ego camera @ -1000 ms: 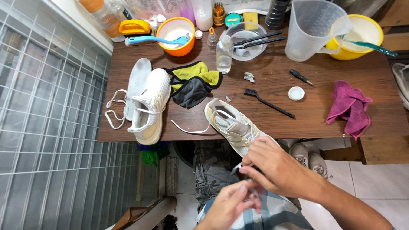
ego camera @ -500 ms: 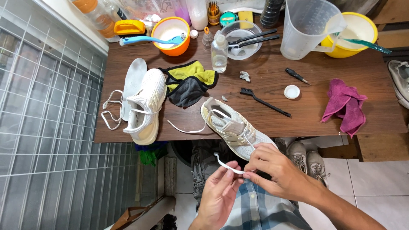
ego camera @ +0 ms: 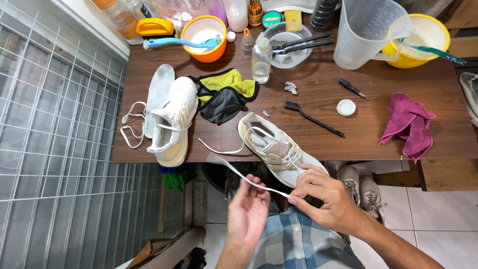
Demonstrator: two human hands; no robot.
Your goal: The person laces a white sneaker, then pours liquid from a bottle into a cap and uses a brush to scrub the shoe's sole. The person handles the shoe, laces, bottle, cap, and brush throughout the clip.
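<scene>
1. As the lace (ego camera: 249,180) runs taut between both hands, the left hand (ego camera: 247,211) has its grip closed about the strand's middle, and the right hand (ego camera: 323,197) pinches it by the fingertips where it leaves the shoe (ego camera: 279,149).
2. Location: the lace stretches up and left beyond the left grip, its free end in the air just below the tabletop (ego camera: 308,89) edge; the shoe lies just above the right grip, toe overhanging that edge, heel on the wood.
3. Handling, as judged: the lace is light, limp and flat, likely to slip through a loose pinch; hold is best taken near the eyelets and again further along. The shoe looks light and soft in the upper, stiffer at the sole, and is best held across the midfoot.
4. Appearance: lace white and narrow; shoe off-white knit with a pale sole, partly unlaced.
5. Surroundings: a second shoe (ego camera: 172,122) lies well left of the grips, beside an insole (ego camera: 158,89); a black brush (ego camera: 313,119) and a magenta cloth (ego camera: 409,124) lie beyond the right grip.
</scene>
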